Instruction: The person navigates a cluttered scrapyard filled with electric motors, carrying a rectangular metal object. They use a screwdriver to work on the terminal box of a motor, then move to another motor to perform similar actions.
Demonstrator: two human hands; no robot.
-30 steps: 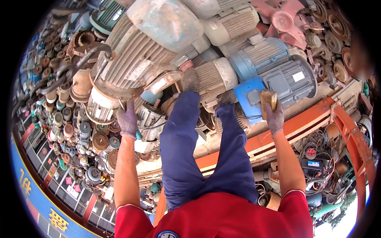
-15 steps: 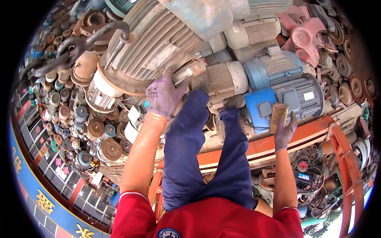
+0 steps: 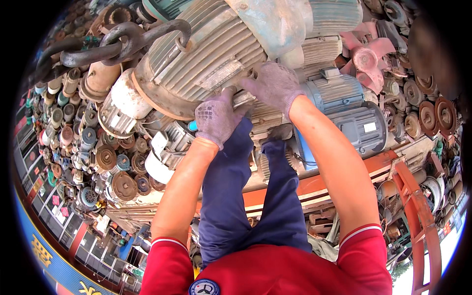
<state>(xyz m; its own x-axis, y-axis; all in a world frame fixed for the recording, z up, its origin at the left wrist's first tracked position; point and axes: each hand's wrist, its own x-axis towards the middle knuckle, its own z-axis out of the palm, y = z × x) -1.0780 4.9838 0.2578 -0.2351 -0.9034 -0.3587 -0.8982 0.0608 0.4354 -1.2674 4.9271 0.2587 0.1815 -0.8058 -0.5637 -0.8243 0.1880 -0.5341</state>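
Note:
A large grey ribbed electric motor [image 3: 182,64] lies in front of me, a metal nameplate on its side. My gloved left hand [image 3: 216,118] is closed about the near edge of the metal terminal box [image 3: 243,99] on that motor, thumb and fingers on either side. Just right of it, my gloved right hand [image 3: 276,86] bends over the same box, thumb and fingers drawn together. Whatever lies between the right fingertips is hidden. A heavy chain [image 3: 123,42] reaches the motor's lifting eye [image 3: 184,45].
Beneath my right forearm sits a blue and grey motor [image 3: 359,127]; another blue motor [image 3: 339,91] is behind it. A pink fan [image 3: 366,59] lies far right. An orange beam [image 3: 319,183] runs near my legs. Heaped motor parts [image 3: 105,157] fill the left.
My right hand has swung left and forward from beside the blue motor to the terminal box. The flat brownish metal piece it held is out of sight. The left fingers have curled in.

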